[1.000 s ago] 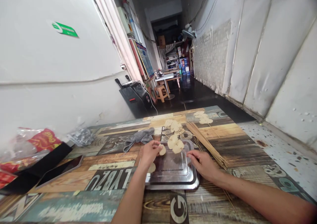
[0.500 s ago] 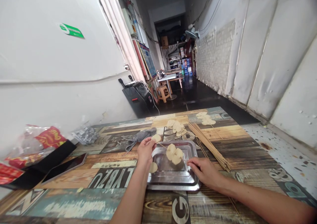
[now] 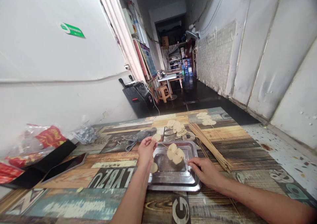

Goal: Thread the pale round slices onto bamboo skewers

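My left hand (image 3: pixel 146 148) pinches a round pale slice (image 3: pixel 156 137) over the left back corner of a metal tray (image 3: pixel 173 186). My right hand (image 3: pixel 201 168) is closed on the near end of a thin wooden skewer (image 3: pixel 164 146), at the tray's right side. Several pale folded slices (image 3: pixel 175 154) are threaded along that skewer, above the tray. Its far tip reaches toward the slice in my left hand; whether it has pierced that slice I cannot tell. Another round slice (image 3: pixel 154 167) lies in the tray, partly behind my left wrist.
Behind the tray lie a pile of slices (image 3: pixel 176 127) and a grey cloth (image 3: pixel 140 138). A bundle of skewers (image 3: pixel 210 148) is to the right, with a loaded skewer (image 3: pixel 206 119) beyond it. A phone (image 3: pixel 64 167) and a black box with packets (image 3: pixel 49 153) are at left.
The skewer with its slices has shifted very slightly to the right. Both hands keep nearly the same place and the same grip.
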Action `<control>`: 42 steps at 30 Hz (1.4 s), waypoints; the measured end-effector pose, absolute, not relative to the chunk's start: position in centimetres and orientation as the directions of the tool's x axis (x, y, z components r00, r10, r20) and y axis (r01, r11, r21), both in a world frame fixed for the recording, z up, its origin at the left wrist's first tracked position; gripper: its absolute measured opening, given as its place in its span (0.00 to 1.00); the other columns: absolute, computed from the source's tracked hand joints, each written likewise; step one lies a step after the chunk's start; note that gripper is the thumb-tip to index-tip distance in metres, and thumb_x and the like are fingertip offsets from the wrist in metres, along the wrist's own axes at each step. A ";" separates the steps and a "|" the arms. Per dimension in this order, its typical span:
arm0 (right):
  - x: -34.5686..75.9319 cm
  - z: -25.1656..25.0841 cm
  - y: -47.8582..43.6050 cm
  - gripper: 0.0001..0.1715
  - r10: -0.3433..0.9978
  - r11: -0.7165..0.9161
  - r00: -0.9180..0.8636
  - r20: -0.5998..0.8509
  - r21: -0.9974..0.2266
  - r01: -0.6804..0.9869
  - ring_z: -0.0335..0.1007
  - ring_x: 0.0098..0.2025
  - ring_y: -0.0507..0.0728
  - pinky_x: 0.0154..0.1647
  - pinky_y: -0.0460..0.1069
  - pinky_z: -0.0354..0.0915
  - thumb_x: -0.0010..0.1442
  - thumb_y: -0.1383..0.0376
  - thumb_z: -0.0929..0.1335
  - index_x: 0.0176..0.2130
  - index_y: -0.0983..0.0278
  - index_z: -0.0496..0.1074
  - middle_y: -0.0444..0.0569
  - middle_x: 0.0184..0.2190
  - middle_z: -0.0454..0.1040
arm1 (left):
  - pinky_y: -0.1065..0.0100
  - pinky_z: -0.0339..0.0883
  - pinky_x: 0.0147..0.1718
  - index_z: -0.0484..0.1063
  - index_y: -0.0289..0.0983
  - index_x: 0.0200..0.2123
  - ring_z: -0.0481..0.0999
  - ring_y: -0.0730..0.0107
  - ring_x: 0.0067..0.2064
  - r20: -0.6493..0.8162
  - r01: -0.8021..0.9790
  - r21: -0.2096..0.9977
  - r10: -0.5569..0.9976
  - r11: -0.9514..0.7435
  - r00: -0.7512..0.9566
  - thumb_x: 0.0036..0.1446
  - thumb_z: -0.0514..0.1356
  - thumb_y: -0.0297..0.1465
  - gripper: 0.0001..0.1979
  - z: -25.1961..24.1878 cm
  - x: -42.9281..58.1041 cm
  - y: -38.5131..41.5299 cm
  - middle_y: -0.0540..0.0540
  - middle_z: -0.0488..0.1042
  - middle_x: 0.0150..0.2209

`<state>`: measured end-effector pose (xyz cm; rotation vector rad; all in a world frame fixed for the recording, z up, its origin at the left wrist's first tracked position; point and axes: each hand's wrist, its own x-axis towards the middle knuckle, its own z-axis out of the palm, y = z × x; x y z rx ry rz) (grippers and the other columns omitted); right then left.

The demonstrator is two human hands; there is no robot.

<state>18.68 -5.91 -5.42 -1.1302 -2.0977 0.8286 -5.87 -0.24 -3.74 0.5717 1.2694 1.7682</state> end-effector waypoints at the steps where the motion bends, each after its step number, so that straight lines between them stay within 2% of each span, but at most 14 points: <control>1: 18.7 -5.4 -5.9 0.18 0.868 0.438 -0.448 0.215 -0.757 0.484 0.72 0.33 0.56 0.34 0.47 0.62 0.62 0.62 0.59 0.36 0.65 0.75 0.49 0.31 0.77 | 0.74 0.67 0.29 0.65 0.33 0.30 0.71 0.78 0.26 -0.111 -0.377 0.919 0.841 -0.116 -0.530 0.29 0.70 0.27 0.22 -3.7 -5.8 -0.2 0.51 0.72 0.25; 11: 18.7 -5.5 -6.0 0.18 0.872 0.430 -0.435 0.226 -0.777 0.460 0.72 0.32 0.56 0.34 0.47 0.63 0.61 0.63 0.59 0.36 0.64 0.76 0.48 0.31 0.78 | 0.71 0.67 0.30 0.65 0.34 0.30 0.70 0.77 0.27 -0.056 -0.318 0.936 0.829 -0.151 -0.556 0.30 0.70 0.31 0.22 -4.0 -5.8 -0.1 0.52 0.71 0.26; 30: 18.7 -5.3 -6.0 0.18 0.874 0.425 -0.431 0.225 -0.785 0.450 0.72 0.32 0.55 0.34 0.47 0.63 0.61 0.63 0.59 0.37 0.63 0.76 0.48 0.31 0.78 | 0.72 0.68 0.30 0.66 0.33 0.30 0.72 0.76 0.28 -0.081 -0.348 0.926 0.828 -0.142 -0.555 0.31 0.69 0.27 0.19 -3.6 -5.6 -0.3 0.49 0.72 0.27; 42: 18.7 -5.4 -6.0 0.18 0.872 0.435 -0.433 0.230 -0.772 0.464 0.72 0.31 0.55 0.33 0.46 0.62 0.61 0.64 0.59 0.35 0.64 0.76 0.48 0.30 0.78 | 0.72 0.67 0.29 0.66 0.34 0.30 0.70 0.77 0.28 -0.061 -0.302 0.945 0.837 -0.127 -0.543 0.29 0.70 0.31 0.22 -4.0 -5.4 -0.2 0.50 0.71 0.27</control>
